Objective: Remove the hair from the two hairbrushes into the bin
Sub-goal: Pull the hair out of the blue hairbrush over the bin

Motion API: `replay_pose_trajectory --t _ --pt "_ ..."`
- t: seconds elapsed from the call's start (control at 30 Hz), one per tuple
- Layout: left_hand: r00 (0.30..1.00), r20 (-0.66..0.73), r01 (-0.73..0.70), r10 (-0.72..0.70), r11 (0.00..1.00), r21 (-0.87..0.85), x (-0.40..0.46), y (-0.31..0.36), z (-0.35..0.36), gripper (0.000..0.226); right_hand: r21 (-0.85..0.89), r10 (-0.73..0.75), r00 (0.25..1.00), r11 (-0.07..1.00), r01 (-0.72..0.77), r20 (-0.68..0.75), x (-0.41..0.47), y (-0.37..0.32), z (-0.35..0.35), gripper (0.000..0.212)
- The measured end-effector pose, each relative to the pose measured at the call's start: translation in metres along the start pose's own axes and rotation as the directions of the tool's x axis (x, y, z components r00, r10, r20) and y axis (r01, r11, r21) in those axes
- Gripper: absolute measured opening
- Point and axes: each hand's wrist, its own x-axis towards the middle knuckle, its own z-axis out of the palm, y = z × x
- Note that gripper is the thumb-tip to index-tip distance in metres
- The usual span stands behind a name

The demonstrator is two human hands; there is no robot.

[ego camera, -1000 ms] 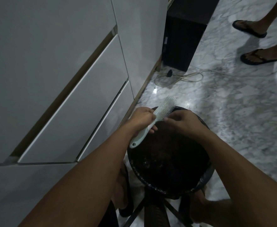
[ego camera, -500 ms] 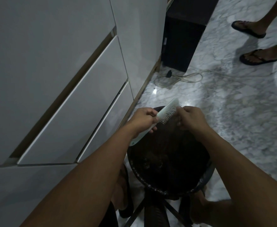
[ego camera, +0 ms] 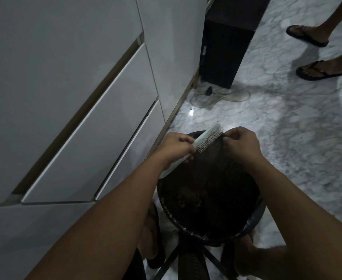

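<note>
White drawer fronts (ego camera: 97, 126) run close along your left, and a dark cabinet (ego camera: 224, 51) stands on the marble floor (ego camera: 287, 122) beyond them, with a loose cable (ego camera: 220, 97) coiled at its foot. Another person's sandalled feet (ego camera: 317, 70) wait well apart, at the far right. Directly under your arms sits the round black bin (ego camera: 253, 223), and nothing blocks the way down into it.

Both your forearms reach forward over the bin's near rim. Your left hand (ego camera: 176, 147) is wrapped tight around the handle of the pale green hairbrush (ego camera: 206, 138), holding it tilted, head up and away from you, bristles facing right. Your right hand (ego camera: 240, 145) is curled, thumb and fingers pinched together right at the bristles near the brush tip, on a dark wisp of hair (ego camera: 219, 141) trailing from them.

The brush hangs over the bin's far rim, its head just left of your right hand and touching those pinching fingers.
</note>
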Motion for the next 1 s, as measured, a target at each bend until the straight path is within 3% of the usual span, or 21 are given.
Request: replay_pose_trajectory --t 0.17,0.27,0.43,0.6,0.73,0.9,1.0 --pt "1.000 -0.006 0.022 -0.023 0.999 -0.040 0.000 0.001 0.000 0.023 0.076 0.022 1.000 0.997 -0.023 0.017 -0.002 0.001 -0.001 0.010" --pt "1.000 0.003 0.017 -0.017 0.999 -0.035 -0.002 0.002 0.000 0.024 0.144 0.048 0.999 0.988 -0.051 0.025 -0.006 -0.008 -0.001 0.024" --pt "0.997 0.064 -0.032 0.030 0.999 0.031 -0.014 0.005 0.007 0.028 0.341 0.163 0.949 0.906 -0.252 0.268 -0.017 -0.022 -0.002 0.058" --pt "0.989 0.094 -0.128 0.115 0.981 0.146 -0.034 0.008 0.011 0.034 0.421 0.154 0.964 0.876 -0.235 0.217 -0.028 -0.027 -0.011 0.058" --pt "0.985 0.062 -0.172 0.162 0.953 0.250 -0.059 0.012 0.007 0.056 0.463 0.106 0.984 0.871 -0.161 0.143 -0.038 -0.047 -0.034 0.059" --pt "0.970 -0.007 -0.232 0.243 0.935 0.268 -0.096 0.019 0.000 0.035 0.494 0.005 0.999 0.869 -0.030 0.052 -0.058 -0.094 -0.067 0.054" --pt "0.931 -0.078 -0.308 0.358 0.880 0.361 -0.123 0.032 -0.005 0.036 0.471 -0.078 0.997 0.880 0.063 0.012 -0.074 -0.132 -0.080 0.051"
